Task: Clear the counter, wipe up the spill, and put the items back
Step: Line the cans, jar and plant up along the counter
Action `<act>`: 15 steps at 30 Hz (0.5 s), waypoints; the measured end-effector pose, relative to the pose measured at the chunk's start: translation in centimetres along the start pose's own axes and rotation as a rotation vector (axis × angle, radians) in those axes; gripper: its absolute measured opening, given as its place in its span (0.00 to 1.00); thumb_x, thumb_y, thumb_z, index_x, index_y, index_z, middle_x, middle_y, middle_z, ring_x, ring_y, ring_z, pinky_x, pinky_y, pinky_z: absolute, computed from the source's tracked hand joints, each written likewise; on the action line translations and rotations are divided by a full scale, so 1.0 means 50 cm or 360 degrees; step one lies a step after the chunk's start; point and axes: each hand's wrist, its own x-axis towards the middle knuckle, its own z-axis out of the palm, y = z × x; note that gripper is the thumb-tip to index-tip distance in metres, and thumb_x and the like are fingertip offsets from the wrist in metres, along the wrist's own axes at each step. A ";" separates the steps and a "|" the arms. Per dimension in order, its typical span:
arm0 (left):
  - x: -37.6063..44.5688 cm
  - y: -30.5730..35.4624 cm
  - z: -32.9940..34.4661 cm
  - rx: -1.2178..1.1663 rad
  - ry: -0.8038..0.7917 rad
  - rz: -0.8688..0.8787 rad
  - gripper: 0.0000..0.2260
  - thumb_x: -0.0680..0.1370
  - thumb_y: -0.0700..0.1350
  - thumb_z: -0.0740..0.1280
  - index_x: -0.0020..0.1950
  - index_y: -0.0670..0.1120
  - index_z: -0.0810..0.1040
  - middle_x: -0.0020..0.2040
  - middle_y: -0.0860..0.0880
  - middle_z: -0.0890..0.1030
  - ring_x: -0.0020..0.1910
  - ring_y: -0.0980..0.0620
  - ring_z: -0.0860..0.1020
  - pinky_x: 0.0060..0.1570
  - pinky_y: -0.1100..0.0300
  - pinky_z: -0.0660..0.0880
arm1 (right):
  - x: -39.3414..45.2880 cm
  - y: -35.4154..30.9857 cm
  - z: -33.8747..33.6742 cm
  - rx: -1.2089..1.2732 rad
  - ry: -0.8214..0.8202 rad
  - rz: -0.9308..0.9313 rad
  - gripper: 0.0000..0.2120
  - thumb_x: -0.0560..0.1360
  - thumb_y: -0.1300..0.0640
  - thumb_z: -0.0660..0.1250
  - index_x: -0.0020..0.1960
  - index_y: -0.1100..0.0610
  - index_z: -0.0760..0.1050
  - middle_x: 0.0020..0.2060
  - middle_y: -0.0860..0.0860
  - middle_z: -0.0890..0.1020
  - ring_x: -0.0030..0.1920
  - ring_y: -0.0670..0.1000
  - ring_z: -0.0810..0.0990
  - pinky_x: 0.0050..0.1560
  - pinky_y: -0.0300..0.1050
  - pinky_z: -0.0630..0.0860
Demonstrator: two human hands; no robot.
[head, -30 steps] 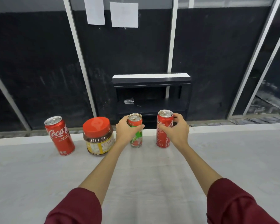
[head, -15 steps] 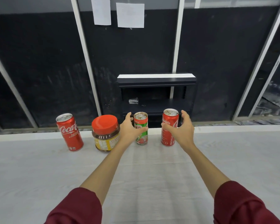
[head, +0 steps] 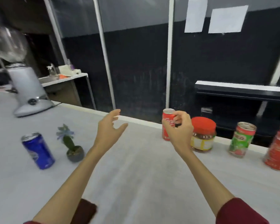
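Note:
My left hand hovers open over the grey counter, fingers spread, holding nothing. My right hand is in the air with loosely curled fingers, in front of a Coca-Cola can at the counter's back edge; I see nothing gripped. To its right stand a red-lidded jar, a green can and a blurred red can. On the left stand a blue can and a small potted cactus. A brown cloth lies by my left forearm.
A grey grinder stands at the counter's far left corner. Behind the counter is a dark glass wall with white frames and a black shelf. A side table with a sink is at the back left.
Both hands have let go of the green and red cans and swung left. The view has turned left, bringing the blue can, cactus and grinder into sight.

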 end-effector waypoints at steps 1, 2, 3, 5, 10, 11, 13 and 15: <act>-0.005 -0.039 -0.066 0.0054 0.0087 -0.0008 0.22 0.71 0.43 0.72 0.64 0.45 0.72 0.62 0.47 0.77 0.57 0.51 0.76 0.54 0.62 0.70 | -0.025 -0.015 0.060 0.0049 -0.0136 0.0055 0.16 0.66 0.58 0.74 0.51 0.57 0.74 0.43 0.51 0.74 0.44 0.51 0.73 0.39 0.31 0.66; -0.013 -0.077 -0.130 0.0117 0.0176 -0.0017 0.21 0.71 0.43 0.71 0.63 0.45 0.73 0.61 0.47 0.77 0.56 0.52 0.75 0.53 0.61 0.70 | -0.051 -0.029 0.117 0.0091 -0.0283 0.0109 0.16 0.66 0.57 0.75 0.51 0.57 0.74 0.43 0.51 0.75 0.43 0.51 0.74 0.38 0.31 0.67; -0.022 -0.112 -0.192 0.0195 0.0262 -0.0021 0.21 0.71 0.43 0.71 0.63 0.45 0.73 0.61 0.46 0.77 0.55 0.53 0.75 0.53 0.61 0.70 | -0.078 -0.042 0.173 0.0126 -0.0437 0.0161 0.16 0.66 0.57 0.75 0.51 0.56 0.74 0.44 0.52 0.76 0.43 0.51 0.74 0.38 0.32 0.68; -0.043 -0.184 -0.297 0.0347 0.0430 -0.0048 0.22 0.71 0.42 0.72 0.63 0.45 0.72 0.60 0.45 0.76 0.55 0.53 0.74 0.54 0.59 0.70 | -0.130 -0.058 0.270 0.0145 -0.0737 0.0256 0.19 0.65 0.55 0.76 0.52 0.57 0.75 0.46 0.53 0.77 0.45 0.51 0.74 0.42 0.37 0.69; -0.080 -0.357 -0.414 0.0246 0.0564 -0.0383 0.32 0.66 0.42 0.76 0.68 0.47 0.67 0.66 0.45 0.71 0.63 0.47 0.72 0.58 0.56 0.68 | -0.234 -0.056 0.432 -0.0027 -0.1253 0.0373 0.32 0.63 0.54 0.78 0.64 0.57 0.70 0.58 0.54 0.75 0.55 0.51 0.73 0.50 0.40 0.70; -0.079 -0.383 -0.416 0.0164 0.0514 -0.0461 0.35 0.66 0.42 0.77 0.69 0.47 0.66 0.68 0.46 0.70 0.65 0.48 0.71 0.59 0.56 0.68 | -0.248 -0.051 0.455 -0.0073 -0.1312 0.0397 0.35 0.63 0.54 0.78 0.66 0.57 0.68 0.61 0.54 0.74 0.59 0.52 0.73 0.53 0.41 0.70; -0.069 -0.424 -0.406 0.0006 0.0397 -0.0586 0.38 0.65 0.43 0.77 0.71 0.48 0.62 0.71 0.48 0.68 0.66 0.48 0.70 0.61 0.55 0.68 | -0.271 -0.039 0.490 -0.0158 -0.1375 0.0434 0.41 0.62 0.53 0.79 0.69 0.58 0.64 0.66 0.55 0.71 0.64 0.53 0.71 0.59 0.45 0.70; -0.054 -0.454 -0.389 -0.0106 0.0294 -0.0667 0.39 0.65 0.44 0.77 0.72 0.48 0.62 0.70 0.48 0.68 0.66 0.48 0.70 0.61 0.54 0.69 | -0.286 -0.030 0.516 -0.0198 -0.1387 0.0473 0.44 0.61 0.53 0.79 0.71 0.59 0.61 0.68 0.55 0.69 0.66 0.55 0.69 0.63 0.47 0.69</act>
